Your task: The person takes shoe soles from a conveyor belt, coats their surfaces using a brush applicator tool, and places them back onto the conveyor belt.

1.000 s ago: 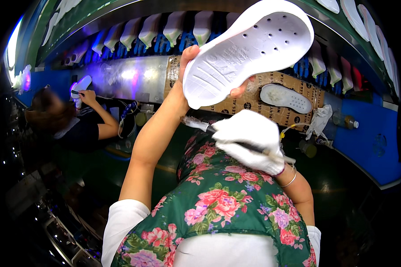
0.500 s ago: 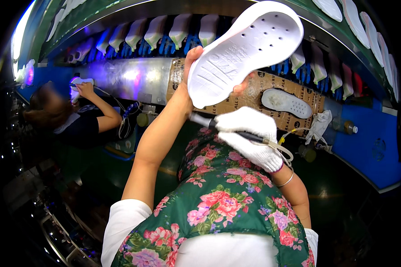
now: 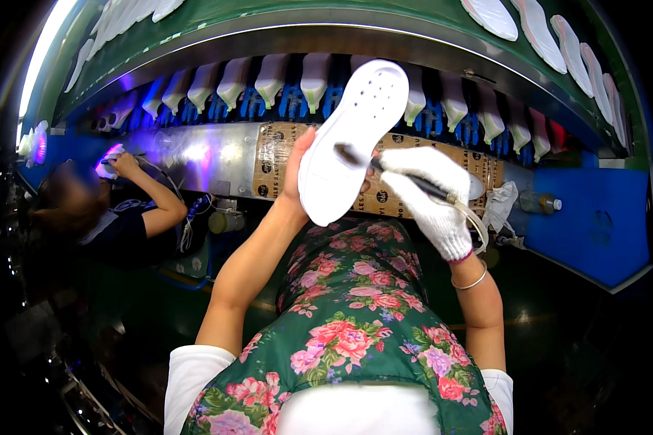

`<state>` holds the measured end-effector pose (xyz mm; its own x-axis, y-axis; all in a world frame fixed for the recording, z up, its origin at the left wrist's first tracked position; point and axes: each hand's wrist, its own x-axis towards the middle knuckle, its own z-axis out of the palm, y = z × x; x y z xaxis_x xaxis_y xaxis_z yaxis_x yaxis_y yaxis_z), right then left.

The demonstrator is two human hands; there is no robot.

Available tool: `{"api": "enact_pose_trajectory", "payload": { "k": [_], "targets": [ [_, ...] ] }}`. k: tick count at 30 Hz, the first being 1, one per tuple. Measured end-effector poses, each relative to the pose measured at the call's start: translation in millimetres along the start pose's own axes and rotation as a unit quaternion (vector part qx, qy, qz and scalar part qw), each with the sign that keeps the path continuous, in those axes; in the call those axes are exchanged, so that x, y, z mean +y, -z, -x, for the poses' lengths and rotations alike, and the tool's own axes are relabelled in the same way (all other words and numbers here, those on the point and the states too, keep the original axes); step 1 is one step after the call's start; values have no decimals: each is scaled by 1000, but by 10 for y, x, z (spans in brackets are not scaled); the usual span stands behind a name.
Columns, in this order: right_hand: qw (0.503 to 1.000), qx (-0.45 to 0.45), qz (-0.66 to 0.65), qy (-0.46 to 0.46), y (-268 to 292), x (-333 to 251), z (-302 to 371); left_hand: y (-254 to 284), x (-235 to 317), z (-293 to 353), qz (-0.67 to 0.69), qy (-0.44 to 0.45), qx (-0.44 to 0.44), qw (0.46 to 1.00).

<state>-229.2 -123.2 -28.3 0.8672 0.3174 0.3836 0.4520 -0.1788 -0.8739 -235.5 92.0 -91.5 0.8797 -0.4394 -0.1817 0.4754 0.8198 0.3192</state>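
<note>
My bare left hand [image 3: 295, 168] grips a white shoe sole [image 3: 328, 187] by its edges, fingers behind it. The sole is raised, its recessed inner face toward me, with small holes in the far end. My right hand [image 3: 432, 177], in a white knitted glove, is closed around the dark handle of a brush [image 3: 426, 188] with a pale hose at its rear. The brush's blurred dark tip lies over the middle of the inner face and seems to touch it. Behind the glove, another sole [image 3: 476, 186] shows only in part.
Printed cardboard [image 3: 268, 148] covers part of the metal bench [image 3: 196, 156]. White shoe uppers [image 3: 314, 83] hang in a row beyond, below a green conveyor [image 3: 283, 14] carrying soles. A rag [image 3: 499, 206] and a bottle [image 3: 540, 203] are at right. A co-worker [image 3: 127, 210] works at left.
The held sole has come lower and turned more upright. My right hand has moved up, bringing the brush tip from beside the sole onto its inner face. The bench sole is now mostly hidden.
</note>
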Motion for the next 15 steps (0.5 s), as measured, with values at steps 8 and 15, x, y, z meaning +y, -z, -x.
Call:
{"api": "enact_pose_trajectory", "payload": {
  "k": [8, 15],
  "targets": [
    [965, 59, 200, 161, 3, 159, -127, 94, -120, 51, 96, 62, -90, 989],
    [952, -113, -262, -113, -130, -219, 305, 95, 83, 177, 80, 19, -37, 996]
  ]
}}
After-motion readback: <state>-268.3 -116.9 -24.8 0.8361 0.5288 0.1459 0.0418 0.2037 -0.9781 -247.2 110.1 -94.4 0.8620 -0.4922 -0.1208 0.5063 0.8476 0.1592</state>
